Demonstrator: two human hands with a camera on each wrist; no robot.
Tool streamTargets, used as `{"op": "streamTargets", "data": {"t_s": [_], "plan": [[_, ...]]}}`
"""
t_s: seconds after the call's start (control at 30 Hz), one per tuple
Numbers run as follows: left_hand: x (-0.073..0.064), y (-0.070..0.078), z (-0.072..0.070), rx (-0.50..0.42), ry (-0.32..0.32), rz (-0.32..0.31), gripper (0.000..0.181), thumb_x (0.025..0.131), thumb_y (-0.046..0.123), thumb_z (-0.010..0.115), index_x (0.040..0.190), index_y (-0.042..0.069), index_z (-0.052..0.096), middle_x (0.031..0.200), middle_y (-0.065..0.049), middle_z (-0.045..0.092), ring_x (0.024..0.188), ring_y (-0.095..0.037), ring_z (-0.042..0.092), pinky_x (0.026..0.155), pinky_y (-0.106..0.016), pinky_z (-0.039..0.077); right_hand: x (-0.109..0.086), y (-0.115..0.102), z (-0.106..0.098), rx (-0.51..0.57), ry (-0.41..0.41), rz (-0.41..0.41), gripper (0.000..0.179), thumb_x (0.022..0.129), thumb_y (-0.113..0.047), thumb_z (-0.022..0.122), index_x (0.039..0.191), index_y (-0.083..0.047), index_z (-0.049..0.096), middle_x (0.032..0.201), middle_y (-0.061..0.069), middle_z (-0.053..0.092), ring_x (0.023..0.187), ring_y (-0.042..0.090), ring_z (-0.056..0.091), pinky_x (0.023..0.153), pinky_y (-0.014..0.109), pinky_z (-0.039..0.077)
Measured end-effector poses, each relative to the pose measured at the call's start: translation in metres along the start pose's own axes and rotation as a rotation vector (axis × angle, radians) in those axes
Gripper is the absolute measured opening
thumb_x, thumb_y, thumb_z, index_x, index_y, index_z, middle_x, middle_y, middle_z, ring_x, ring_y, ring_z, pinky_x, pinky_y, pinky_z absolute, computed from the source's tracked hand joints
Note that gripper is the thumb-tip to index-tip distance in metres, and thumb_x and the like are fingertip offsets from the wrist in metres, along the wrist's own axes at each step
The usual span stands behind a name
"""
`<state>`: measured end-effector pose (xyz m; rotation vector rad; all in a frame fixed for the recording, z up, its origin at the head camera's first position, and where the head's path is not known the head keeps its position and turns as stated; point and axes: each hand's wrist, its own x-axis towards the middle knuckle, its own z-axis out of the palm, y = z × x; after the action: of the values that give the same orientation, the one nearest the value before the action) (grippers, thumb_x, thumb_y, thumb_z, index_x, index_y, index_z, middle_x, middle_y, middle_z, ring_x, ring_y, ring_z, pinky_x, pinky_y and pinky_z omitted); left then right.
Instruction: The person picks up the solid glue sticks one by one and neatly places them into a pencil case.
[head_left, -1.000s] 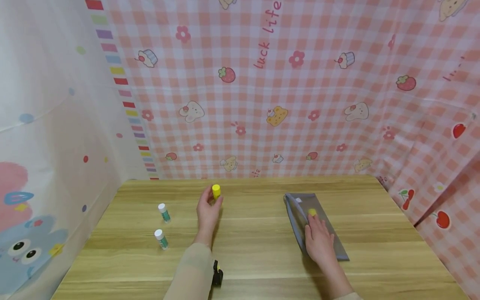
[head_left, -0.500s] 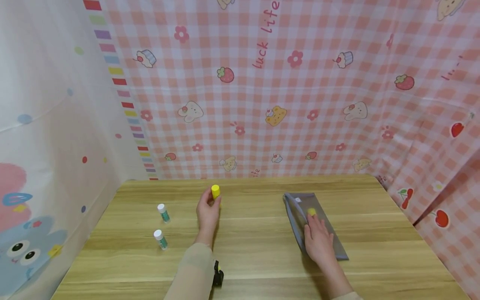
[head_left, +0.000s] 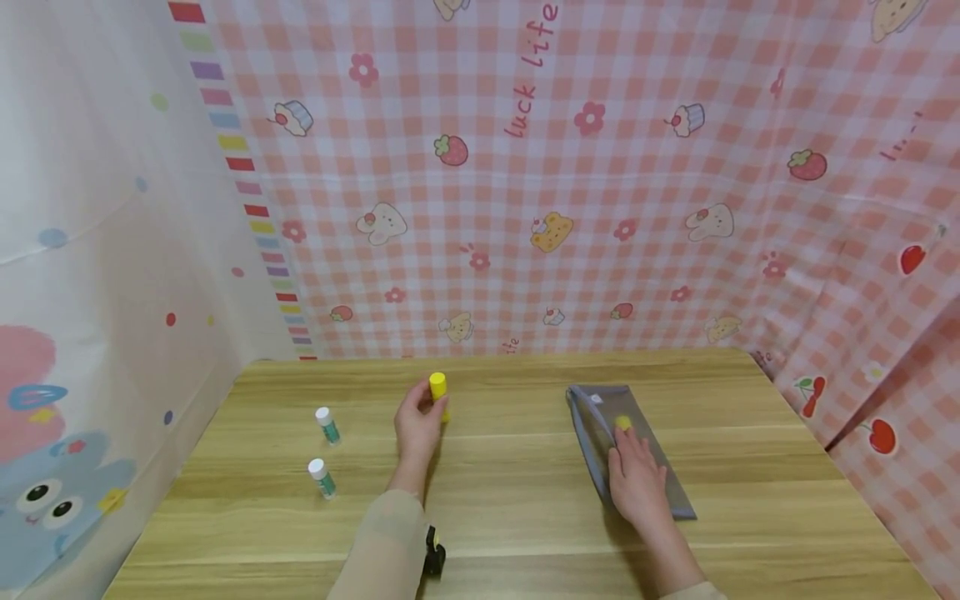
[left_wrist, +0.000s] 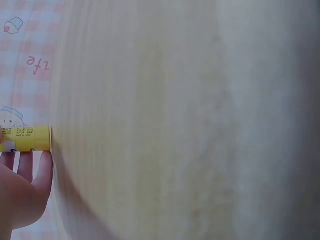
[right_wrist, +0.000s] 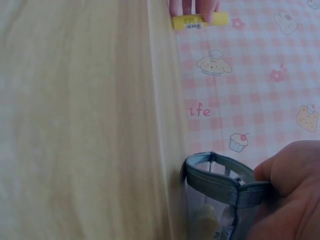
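Note:
A yellow glue stick (head_left: 438,386) stands upright in my left hand (head_left: 417,423), held between thumb and fingers. In the left wrist view the base of the glue stick (left_wrist: 30,138) is at the tabletop, touching or nearly so. My right hand (head_left: 639,482) grips the edge of a grey mesh zip pouch (head_left: 660,467), fingers lying over it. The right wrist view shows the mouth of the pouch (right_wrist: 212,182) gaping beside the thumb. A yellow-ended item (head_left: 623,423) shows through the mesh, mostly covered by the fingers.
Two green glue sticks with white caps, one farther back (head_left: 327,425) and one nearer (head_left: 322,477), stand left of my left arm. A black strap part (head_left: 434,554) sticks out by the left sleeve. A checked curtain (head_left: 480,208) hangs behind the wooden table (head_left: 510,533).
My left hand has shifted slightly right with the yellow glue stick, and more of its lower end now shows. The right hand and pouch stay in place.

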<state>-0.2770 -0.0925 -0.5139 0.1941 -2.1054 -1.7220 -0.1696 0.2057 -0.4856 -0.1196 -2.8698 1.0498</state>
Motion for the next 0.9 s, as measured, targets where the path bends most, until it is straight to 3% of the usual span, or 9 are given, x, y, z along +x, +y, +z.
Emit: {"op": "streamTargets", "data": {"t_s": [0.3,0.5,0.6,0.73,0.9], "plan": [[-0.006,0.007,0.006,-0.074,-0.07,-0.014,0.034,0.086,-0.004,0.072,0.118,-0.009,0.064,0.102,-0.022,0.068,0.094,-0.034,0.065,0.083,-0.036,0.058,0.0,-0.001,0.0,0.008,0.002,0.006,0.046,0.105,-0.012,0.035,0.146,0.011,0.035,0.152,0.034,0.025,0.139,0.056,0.017,0.105,0.079,0.009],[-0.013,0.015,0.012,-0.083,-0.116,-0.052,0.035,0.087,-0.002,0.072,0.119,-0.01,0.064,0.103,-0.022,0.068,0.095,-0.033,0.066,0.081,-0.034,0.059,0.0,-0.001,0.001,0.014,-0.001,0.001,0.047,0.105,-0.012,0.034,0.146,0.011,0.034,0.152,0.035,0.024,0.139,0.056,0.016,0.105,0.08,0.008],[-0.016,0.017,0.015,-0.096,-0.14,-0.082,0.036,0.087,0.0,0.073,0.12,-0.008,0.064,0.101,-0.02,0.068,0.09,-0.027,0.066,0.074,-0.032,0.06,0.0,-0.001,0.001,0.01,0.002,-0.003,0.047,0.104,-0.012,0.034,0.146,0.012,0.034,0.152,0.035,0.024,0.139,0.056,0.017,0.105,0.08,0.008],[-0.022,0.022,0.02,-0.126,-0.189,-0.117,0.039,0.087,0.003,0.074,0.123,-0.007,0.063,0.099,-0.018,0.068,0.085,-0.02,0.064,0.067,-0.034,0.061,-0.001,-0.001,0.001,0.009,0.003,-0.005,0.047,0.104,-0.012,0.034,0.146,0.012,0.035,0.152,0.035,0.024,0.139,0.056,0.016,0.105,0.08,0.008],[-0.031,0.03,0.026,-0.171,-0.23,-0.152,0.042,0.087,0.005,0.075,0.126,-0.005,0.063,0.1,-0.017,0.068,0.082,-0.018,0.064,0.067,-0.042,0.062,-0.001,0.0,0.001,0.011,0.001,-0.001,0.048,0.105,-0.012,0.034,0.146,0.011,0.034,0.152,0.035,0.023,0.14,0.056,0.016,0.105,0.079,0.007]]}}
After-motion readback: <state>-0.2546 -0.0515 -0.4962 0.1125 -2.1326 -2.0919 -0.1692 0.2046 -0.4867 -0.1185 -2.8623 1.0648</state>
